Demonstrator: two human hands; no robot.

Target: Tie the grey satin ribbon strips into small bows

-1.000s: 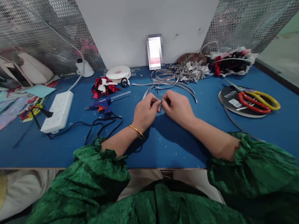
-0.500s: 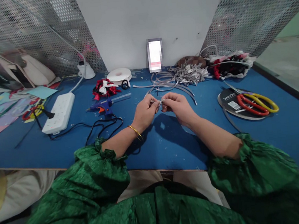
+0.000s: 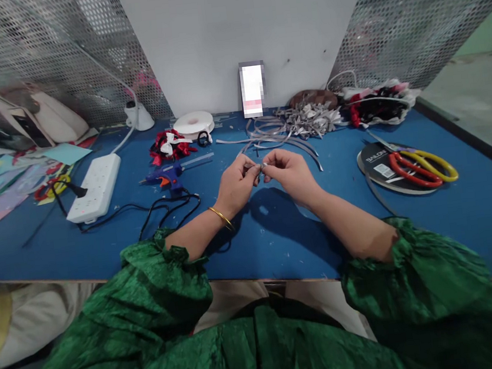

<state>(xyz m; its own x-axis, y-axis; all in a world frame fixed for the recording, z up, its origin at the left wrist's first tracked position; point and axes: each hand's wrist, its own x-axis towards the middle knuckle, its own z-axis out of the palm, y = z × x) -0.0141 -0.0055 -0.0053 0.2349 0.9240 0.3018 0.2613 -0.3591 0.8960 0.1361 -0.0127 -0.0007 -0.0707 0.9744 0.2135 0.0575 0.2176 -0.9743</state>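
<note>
My left hand (image 3: pixel 236 187) and my right hand (image 3: pixel 292 176) meet over the middle of the blue table, thumbs and fingertips pinched. Between them is a small piece of grey ribbon (image 3: pixel 262 167), mostly covered by the fingers. Just beyond the hands lie loose grey ribbon strips (image 3: pixel 267 140). A heap of grey ribbon bows (image 3: pixel 315 120) sits behind them to the right. To the left of my left hand rests a blue glue gun (image 3: pixel 167 175) with a clear glue stick in its back.
Scissors (image 3: pixel 437 165) with red and yellow handles lie on a black ribbon spool (image 3: pixel 372 161) at right. Red bows (image 3: pixel 168 147) and a white ribbon roll (image 3: pixel 193 123) sit back left. A power strip (image 3: pixel 95 190) and black cable (image 3: pixel 155 205) occupy the left. A phone (image 3: pixel 253 89) stands behind.
The right fingers have shifted slightly around the ribbon, and less of it shows now. Both hands stay in nearly the same place. The whole view has moved a little.
</note>
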